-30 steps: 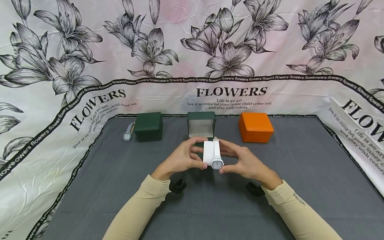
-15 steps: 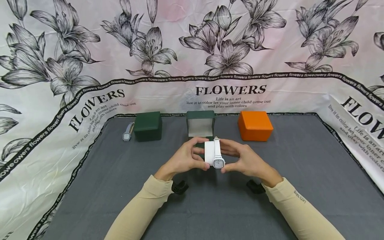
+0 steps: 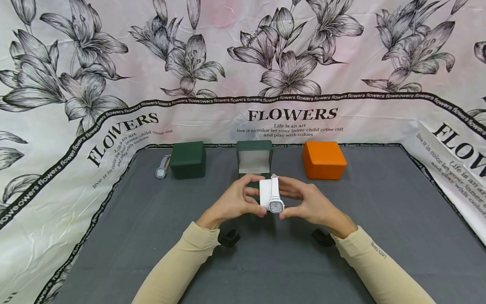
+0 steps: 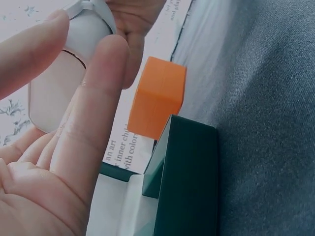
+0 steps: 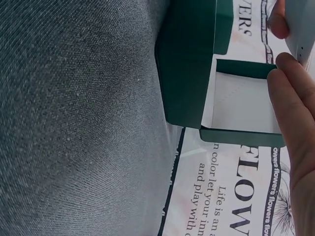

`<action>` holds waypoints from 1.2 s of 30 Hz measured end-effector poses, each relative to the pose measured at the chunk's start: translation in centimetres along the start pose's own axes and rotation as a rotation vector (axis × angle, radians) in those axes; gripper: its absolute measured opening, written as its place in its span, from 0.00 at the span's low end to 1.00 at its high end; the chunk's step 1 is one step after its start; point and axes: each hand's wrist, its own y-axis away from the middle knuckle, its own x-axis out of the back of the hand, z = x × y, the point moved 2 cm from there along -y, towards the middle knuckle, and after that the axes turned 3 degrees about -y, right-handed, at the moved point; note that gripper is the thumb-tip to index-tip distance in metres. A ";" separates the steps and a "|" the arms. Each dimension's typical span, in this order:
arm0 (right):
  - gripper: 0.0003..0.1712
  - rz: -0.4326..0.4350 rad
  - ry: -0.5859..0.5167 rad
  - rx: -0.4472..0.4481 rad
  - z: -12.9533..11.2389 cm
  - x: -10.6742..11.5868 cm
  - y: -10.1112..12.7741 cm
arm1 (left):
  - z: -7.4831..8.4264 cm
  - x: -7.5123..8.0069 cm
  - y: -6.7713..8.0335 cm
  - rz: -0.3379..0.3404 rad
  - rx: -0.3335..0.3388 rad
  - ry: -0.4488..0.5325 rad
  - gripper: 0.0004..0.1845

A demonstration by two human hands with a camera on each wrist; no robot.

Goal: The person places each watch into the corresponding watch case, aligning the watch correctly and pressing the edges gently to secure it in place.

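Observation:
Both hands hold a white watch cushion point(image 3: 265, 192) above the grey table, a white watch point(image 3: 275, 202) strapped round it with its face toward me. My left hand point(image 3: 236, 202) grips the cushion's left side; in the left wrist view its fingers point(image 4: 93, 113) curl round the pale cushion point(image 4: 54, 93). My right hand point(image 3: 307, 202) pinches the watch side. Just behind the hands stands an open dark green box point(image 3: 254, 158) with a pale lining, also seen as the green box point(image 5: 197, 73) in the right wrist view.
A closed green box point(image 3: 187, 160) sits at the back left with a grey watch point(image 3: 162, 168) lying beside it. An orange box point(image 3: 323, 159) stands at the back right. A flower-print cloth point(image 3: 243, 63) rises behind and at both sides of the grey table point(image 3: 265, 261).
The hands and the cushion with the watch have barely shifted; the view moved slightly.

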 end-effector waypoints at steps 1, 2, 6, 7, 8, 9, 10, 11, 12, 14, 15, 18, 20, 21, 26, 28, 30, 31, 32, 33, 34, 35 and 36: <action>0.53 0.002 0.000 0.004 0.0 0.0 -0.1 | 0.0 0.0 0.0 -0.001 -0.002 0.004 0.44; 0.53 0.001 0.003 0.012 0.0 0.0 -0.1 | 0.0 0.0 0.0 -0.002 -0.003 0.011 0.44; 0.53 -0.006 0.001 0.033 0.0 -0.1 -0.3 | -0.2 0.1 0.0 -0.001 0.000 0.020 0.44; 0.53 -0.002 0.002 0.035 0.0 -0.1 -0.3 | -0.2 0.0 0.0 0.000 -0.001 0.019 0.44; 0.52 0.001 0.006 0.035 0.0 -0.1 -0.3 | -0.3 0.0 -0.1 -0.001 -0.003 0.020 0.44; 0.53 0.001 0.006 0.031 0.1 -0.2 -0.3 | -0.3 0.0 -0.1 0.001 -0.004 0.017 0.44; 0.53 0.004 0.007 0.028 0.1 -0.2 -0.3 | -0.3 0.0 -0.1 0.001 -0.007 0.015 0.44; 0.52 0.005 0.008 0.026 0.1 -0.2 -0.3 | -0.3 -0.1 -0.1 0.001 -0.009 0.015 0.44; 0.53 -0.001 -0.003 0.025 0.2 -0.2 -0.3 | -0.3 -0.1 -0.1 -0.006 -0.012 0.011 0.44; 0.53 -0.015 -0.025 0.029 0.1 -0.4 -0.3 | -0.2 -0.2 0.0 -0.027 -0.012 -0.005 0.44; 0.54 -0.019 -0.030 0.035 0.0 -0.5 -0.4 | 0.0 -0.2 0.0 -0.034 -0.014 -0.021 0.44; 0.54 -0.014 -0.009 0.058 -0.4 -0.8 -0.4 | 0.5 -0.2 0.2 -0.051 -0.026 -0.091 0.45; 0.54 0.011 0.042 0.064 -0.7 -0.8 -0.4 | 0.8 0.0 0.3 -0.042 -0.033 -0.143 0.44; 0.54 0.020 0.068 0.061 -0.8 -0.8 -0.4 | 0.9 0.0 0.3 -0.037 -0.037 -0.168 0.44; 0.56 0.048 0.153 0.052 -0.7 -0.6 -0.2 | 0.9 0.2 0.1 -0.031 -0.019 -0.234 0.44; 0.57 0.047 0.182 0.091 -0.7 -0.6 -0.1 | 0.8 0.2 0.0 -0.033 -0.010 -0.238 0.45; 0.56 0.042 0.207 0.150 -0.8 -0.6 -0.2 | 0.8 0.1 0.0 -0.032 -0.008 -0.247 0.45; 0.55 0.041 0.225 0.182 -0.8 -0.6 -0.2 | 0.7 0.1 0.0 -0.029 -0.007 -0.250 0.45; 0.54 0.043 0.247 0.211 -0.9 -0.7 -0.2 | 0.7 0.1 0.0 -0.026 -0.008 -0.254 0.44; 0.53 0.046 0.268 0.236 -0.9 -0.7 -0.3 | 1.0 0.0 0.1 -0.024 -0.005 -0.261 0.44; 0.52 0.052 0.291 0.253 -0.9 -0.7 -0.3 | 1.0 0.0 0.1 -0.020 -0.004 -0.266 0.44; 0.50 0.058 0.313 0.268 -0.9 -0.7 -0.3 | 0.9 0.0 0.1 -0.017 -0.004 -0.273 0.43; 0.49 0.065 0.340 0.279 -0.9 -0.8 -0.2 | 0.9 -0.1 0.1 -0.014 -0.006 -0.277 0.43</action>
